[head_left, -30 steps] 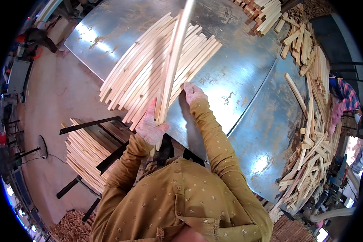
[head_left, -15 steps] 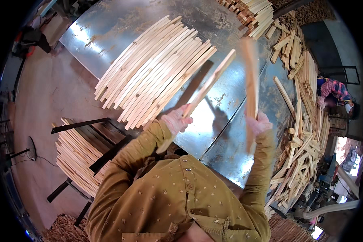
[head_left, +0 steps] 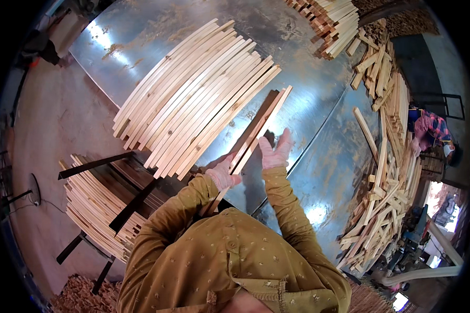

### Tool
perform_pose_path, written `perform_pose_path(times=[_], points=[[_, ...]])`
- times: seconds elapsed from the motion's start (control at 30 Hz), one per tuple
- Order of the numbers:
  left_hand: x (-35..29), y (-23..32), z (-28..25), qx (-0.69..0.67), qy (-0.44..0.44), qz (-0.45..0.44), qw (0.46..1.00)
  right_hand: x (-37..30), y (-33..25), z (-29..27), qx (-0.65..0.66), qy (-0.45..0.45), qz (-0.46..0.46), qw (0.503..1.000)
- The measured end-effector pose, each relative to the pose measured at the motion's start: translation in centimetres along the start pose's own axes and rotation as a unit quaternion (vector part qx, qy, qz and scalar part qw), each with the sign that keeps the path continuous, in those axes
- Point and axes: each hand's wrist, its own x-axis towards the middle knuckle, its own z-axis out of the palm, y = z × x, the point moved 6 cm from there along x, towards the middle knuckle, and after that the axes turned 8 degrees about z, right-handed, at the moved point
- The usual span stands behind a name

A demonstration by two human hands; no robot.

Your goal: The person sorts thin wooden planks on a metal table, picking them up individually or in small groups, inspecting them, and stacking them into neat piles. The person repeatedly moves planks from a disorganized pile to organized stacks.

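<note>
Two pale wooden strips lie side by side, slanting up and away from my body over the metal-topped table. My gloved left hand is closed around them near their lower end. Just right of the strips is my gloved right hand, its fingers spread and nothing in its grasp. Left of my hands, a broad row of similar wooden strips is laid out close together on the table.
Loose wood pieces are heaped along the right side, with a person beyond them. Stacked strips stand at the far edge. More strips rest on a black metal frame at the lower left.
The strip in my right hand has come left and down beside the one in my left hand. My right hand has let go and opened; the left now grips both strips.
</note>
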Motion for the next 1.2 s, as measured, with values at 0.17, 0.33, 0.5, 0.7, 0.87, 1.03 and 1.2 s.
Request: perform_pose_path(times=[0.17, 0.33, 0.5, 0.7, 0.87, 1.03, 1.2], points=[[-3.2, 7.7, -1.3, 0.201, 0.092, 0.216, 0.951, -0.6, 0.2, 6.3, 0.335, -0.213, 0.387, 0.832], [-16.9, 2.9, -5.8, -0.068, 0.491, 0.331, 0.803, 20.0, -3.3, 6.6, 0.294, -0.3, 0.133, 0.898], [-19.7, -9.6, -9.9, -0.391, 0.689, 0.063, 0.607, 31.5, -1.7, 13.6, 0.009, -0.4, 0.205, 0.893], [-15.5, -9.6, -11.5, 0.06, 0.656, 0.077, 0.748, 29.9, -4.3, 17.3, 0.049, -0.478, 0.232, 0.846], [-13.3, -9.0, -10.1, -0.622, 0.596, 0.087, 0.501, 28.5, -2.7, 16.2, 0.12, -0.474, 0.294, 0.821], [-13.9, -11.3, -10.6, -0.542, 0.587, 0.139, 0.585, 28.8, -2.4, 15.8, 0.111, -0.529, 0.272, 0.796], [-15.4, -13.8, -10.9, -0.557, 0.499, 0.271, 0.606, 27.5, -3.7, 15.4, 0.153, -0.55, 0.242, 0.785]])
